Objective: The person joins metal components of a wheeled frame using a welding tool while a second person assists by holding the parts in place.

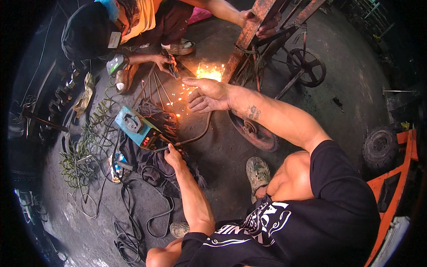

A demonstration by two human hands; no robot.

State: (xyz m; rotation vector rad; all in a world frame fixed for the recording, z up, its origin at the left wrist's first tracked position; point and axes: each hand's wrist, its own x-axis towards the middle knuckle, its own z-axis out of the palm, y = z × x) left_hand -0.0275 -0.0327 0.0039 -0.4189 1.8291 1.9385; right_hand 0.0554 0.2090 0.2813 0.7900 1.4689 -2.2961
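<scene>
My left hand [172, 156] is closed on a black welding cable [160, 149] at the front of a turquoise welding machine [138, 128] with a lit red display. Some of its fingers are hidden. Farther forward, my right hand [207, 95] reaches out empty, thumb extended and the other fingers loosely bent. Just beyond it, a co-worker's hand [163, 63] grips an electrode holder [172, 67]. Bright sparks [210, 71] fly by the foot of a rusty metal frame [242, 42], which the co-worker's other hand steadies.
Coiled green cable [82, 162] and black leads [129, 236] lie across the floor at left. A spoked metal wheel [307, 66] is on the frame, and a rusty disc wheel [255, 133] is below my right forearm. At right are a small tire [379, 149] and an orange frame [391, 187].
</scene>
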